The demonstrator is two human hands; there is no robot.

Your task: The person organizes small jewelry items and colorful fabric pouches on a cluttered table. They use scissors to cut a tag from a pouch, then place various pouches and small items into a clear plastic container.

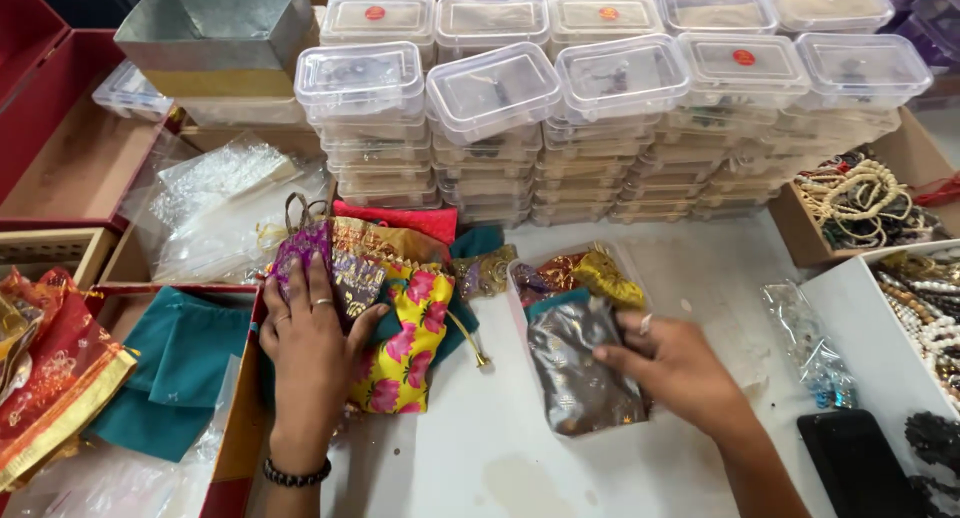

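Nearest the camera, at the lower left, red-and-gold fabric (55, 378) and folded teal cloth (180, 363) are laid in an open box, apparently kept sorted within reach. Just to the right, the left hand (312, 343) is laid flat, fingers spread and closed on nothing, upon a heap of drawstring pouches (385, 308) in purple, gold and yellow with pink flowers; the pile appears to be steadied by that pressure at the edge of the white bench (480, 458). Further right, a clear plastic box (575, 343) is seen on the bench with a grey metallic pouch (580, 363) lying in it, a yellow and purple one above. The right hand (670, 363) is curled half shut, fingertips pressed on the grey pouch's right edge, seemingly so that it is bedded flat in the box. Behind, lidded clear containers (560, 128) are stacked in rows, presumably filled. At the far right, beads (865, 203) are kept in cardboard trays, and a dark phone (860, 463) is lying on the bench.
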